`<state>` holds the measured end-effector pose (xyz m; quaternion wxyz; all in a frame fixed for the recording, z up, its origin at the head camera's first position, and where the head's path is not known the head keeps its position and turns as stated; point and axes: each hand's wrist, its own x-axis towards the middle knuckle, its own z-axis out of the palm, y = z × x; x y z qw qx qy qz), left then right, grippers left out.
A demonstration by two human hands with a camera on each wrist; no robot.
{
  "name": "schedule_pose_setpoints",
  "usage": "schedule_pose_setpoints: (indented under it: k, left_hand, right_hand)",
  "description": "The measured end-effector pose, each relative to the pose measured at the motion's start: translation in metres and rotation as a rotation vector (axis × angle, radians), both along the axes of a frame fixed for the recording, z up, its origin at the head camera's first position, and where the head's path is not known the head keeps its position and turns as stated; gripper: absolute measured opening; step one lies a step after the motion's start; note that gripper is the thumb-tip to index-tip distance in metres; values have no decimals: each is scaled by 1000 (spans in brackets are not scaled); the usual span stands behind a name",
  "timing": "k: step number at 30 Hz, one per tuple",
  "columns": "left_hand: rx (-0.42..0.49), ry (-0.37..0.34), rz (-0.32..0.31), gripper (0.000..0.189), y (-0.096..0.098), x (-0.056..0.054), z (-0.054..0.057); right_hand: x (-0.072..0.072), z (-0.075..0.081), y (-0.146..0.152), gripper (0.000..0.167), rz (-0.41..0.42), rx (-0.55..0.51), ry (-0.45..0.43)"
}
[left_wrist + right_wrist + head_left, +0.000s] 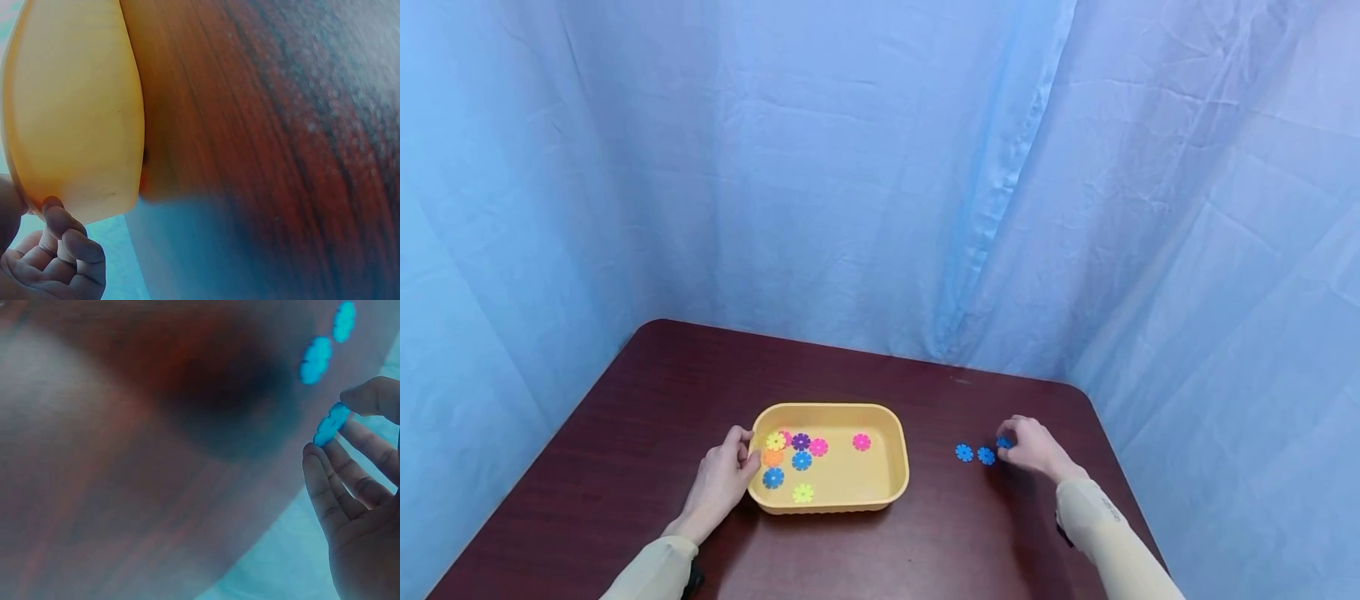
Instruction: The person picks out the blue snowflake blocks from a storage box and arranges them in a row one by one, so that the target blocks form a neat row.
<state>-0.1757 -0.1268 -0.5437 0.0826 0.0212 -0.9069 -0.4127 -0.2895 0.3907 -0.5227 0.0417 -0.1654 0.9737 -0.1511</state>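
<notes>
Dark wood-grain table (925, 550), pale blue curtains (850, 208) behind. Left hand (718, 479) clamped on the yellow tray (857, 479) by its rim, thumb and fingers; tray sits right of that hand, multicoloured flower discs (801, 460) inside — most close to the hand, one pink disc (862, 442) farther off. Right hand (1033, 446) pinches a blue disc (331, 424), thumb against fingertips; two more blue discs (986, 456) lie just left of it — can't tell if the pinched one touches the table.
</notes>
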Motion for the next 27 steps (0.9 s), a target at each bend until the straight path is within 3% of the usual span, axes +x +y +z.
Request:
schedule_pose_setpoints:
  k: [11, 23, 27]
  left_hand:
    - [-6, 15, 10, 21, 2, 0, 0]
    - [-3, 12, 4, 22, 1, 0, 1]
    - [1, 10, 3, 23, 1, 0, 1]
  right_hand:
    - [13, -21, 7, 24, -20, 75, 25]
    - [11, -24, 8, 25, -16, 84, 53]
    - [8, -18, 2, 25, -13, 82, 65]
